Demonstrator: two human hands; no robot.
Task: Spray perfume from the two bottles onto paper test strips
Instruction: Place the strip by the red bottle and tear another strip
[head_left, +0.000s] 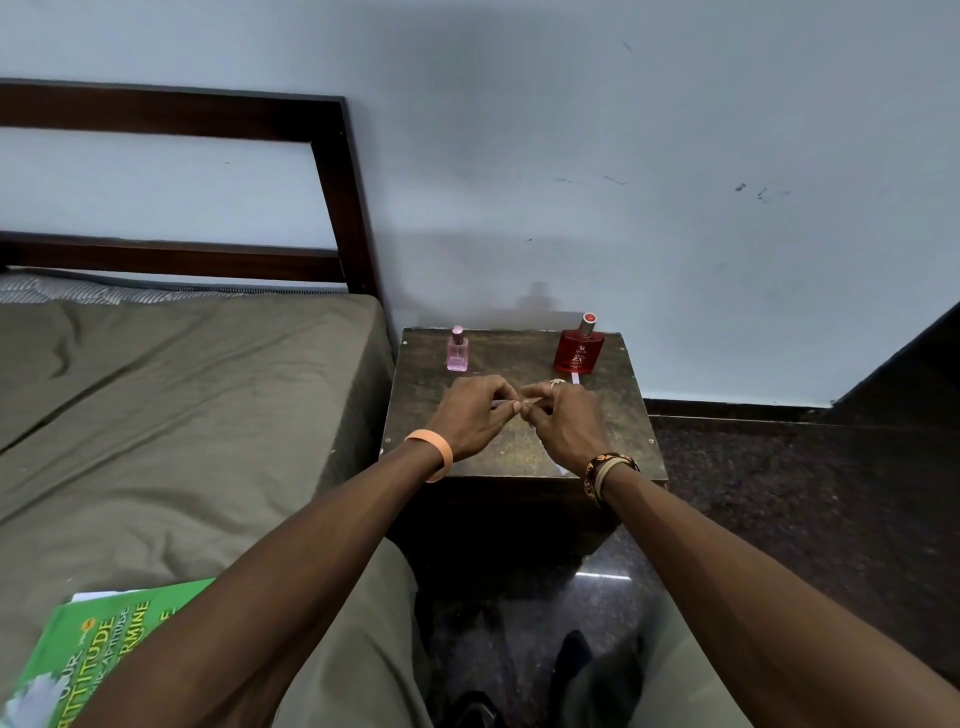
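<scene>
Pink bottle, red bottle — mottled brown table, olive bedsheet, green book.

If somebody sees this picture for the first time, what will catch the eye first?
Probably the two hands, left hand and right hand, meeting over the small dark table and pinching a paper strip between them. Next, the red bottle at the table's back right and the pink bottle at back left.

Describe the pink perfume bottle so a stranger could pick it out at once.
Find the dark wooden bedside table standing against the pale wall, right beside the bed. On its back left corner stands the pink perfume bottle. It is small, slim and pale pink with a pink cap, unlike the bigger, rounder red perfume bottle at the back right.
</scene>
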